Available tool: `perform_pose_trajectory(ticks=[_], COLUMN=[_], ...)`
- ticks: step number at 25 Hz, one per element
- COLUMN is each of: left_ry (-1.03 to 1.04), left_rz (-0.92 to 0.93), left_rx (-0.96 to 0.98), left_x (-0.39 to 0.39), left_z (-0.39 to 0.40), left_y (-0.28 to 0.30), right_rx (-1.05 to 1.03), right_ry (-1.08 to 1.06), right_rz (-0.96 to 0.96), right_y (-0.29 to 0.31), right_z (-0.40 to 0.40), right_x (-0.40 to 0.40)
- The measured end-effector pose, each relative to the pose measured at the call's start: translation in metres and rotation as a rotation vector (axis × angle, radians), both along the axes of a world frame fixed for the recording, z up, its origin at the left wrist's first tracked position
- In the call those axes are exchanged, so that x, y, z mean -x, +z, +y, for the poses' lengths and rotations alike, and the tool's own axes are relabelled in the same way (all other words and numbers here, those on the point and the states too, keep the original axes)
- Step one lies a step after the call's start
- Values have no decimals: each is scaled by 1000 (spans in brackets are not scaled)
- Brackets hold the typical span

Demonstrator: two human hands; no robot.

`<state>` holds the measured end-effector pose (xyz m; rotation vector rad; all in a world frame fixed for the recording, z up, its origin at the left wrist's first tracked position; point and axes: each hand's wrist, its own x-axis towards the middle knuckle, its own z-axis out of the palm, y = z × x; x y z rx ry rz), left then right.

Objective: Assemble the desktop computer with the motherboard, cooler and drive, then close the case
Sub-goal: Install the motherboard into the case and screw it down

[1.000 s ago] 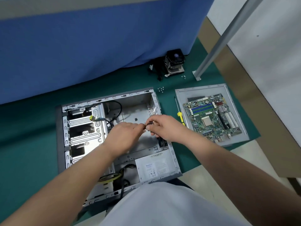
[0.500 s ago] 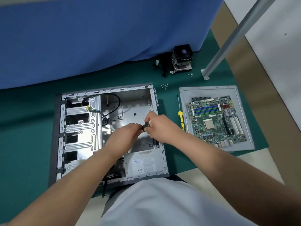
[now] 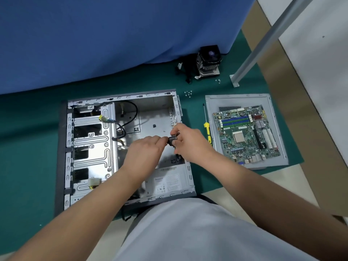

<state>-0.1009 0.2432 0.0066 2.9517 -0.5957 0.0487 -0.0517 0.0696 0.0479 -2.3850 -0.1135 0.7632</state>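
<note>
- Over the open case (image 3: 90, 140), mid-frame: both hands meet above the bare metal floor of the main bay.
- Left hand (image 3: 145, 153) has fingers curled, tips pinching the left side of a small dark connector (image 3: 172, 140).
- Right hand (image 3: 190, 143) grips the same connector from the right, thumb and fingers curled round it; what the part is exactly, cannot tell.
- Case lies flat on its side on the green worktop (image 3: 28, 157), open face up, no board inside.
- Drive cage (image 3: 90, 147) fills the left part of the case; bays look dark, cannot tell if a drive sits in them.
- Black cable (image 3: 131, 113) loops in the far part of the bay; a yellow-tipped plug (image 3: 101, 117) lies at the cage's far edge.
- Power supply (image 3: 169, 181) with a white label sits in the near right corner of the case.
- White plug (image 3: 93, 180) with yellow wires rests on the near part of the cage.
- Screwdriver (image 3: 206, 125), yellow handle, lies on the worktop just right of the case, between case and side panel (image 3: 212, 102).
- Motherboard (image 3: 246, 132) lies flat on the grey side panel, right of the case, well apart from the hands.
- Cooler (image 3: 209, 59) stands far on the worktop, against the blue cloth (image 3: 113, 34), black leads (image 3: 185, 70) trailing to its left.
- Loose screws (image 3: 188, 93) lie just beyond the case's far right corner; a few more screws (image 3: 218, 81) near the cooler.
- Metal pole (image 3: 263, 40) slants up at far right, foot on the worktop.
</note>
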Motion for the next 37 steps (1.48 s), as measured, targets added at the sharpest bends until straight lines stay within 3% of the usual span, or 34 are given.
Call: perform_pose_trajectory(ticks=[6, 9, 11, 14, 17, 20, 26, 33, 37], left_ry=[61, 49, 78, 193, 314, 427, 672, 614, 644], left_rz=[72, 122, 207, 455, 761, 927, 1208, 1329, 1313], left_rx=[185, 189, 195, 283, 344, 413, 688, 814, 775], left_x=[-1, -1, -6, -19, -35, -47, -56, -57, -57], left_z=[11, 16, 20, 25, 18, 1, -23, -28, -31], left_y=[-4, -6, -14, -36, -61, -82, -98, -105, -107], right_rx=[9, 2, -17, -123, -197, -270, -380, -493, -542], right_ry=[-64, -75, -113, -372, -594, -737, -845, -888, -915], right_rz=[40, 53, -52, -136, 205, 535, 657, 668, 669], right_y=[2, 1, 3, -7, -41, -72, -97, -125, -138], right_z=[19, 21, 11, -22, -46, -47, -44, -47, -50], right_x=[7, 10, 5, -5, -6, 4, 10, 8, 9])
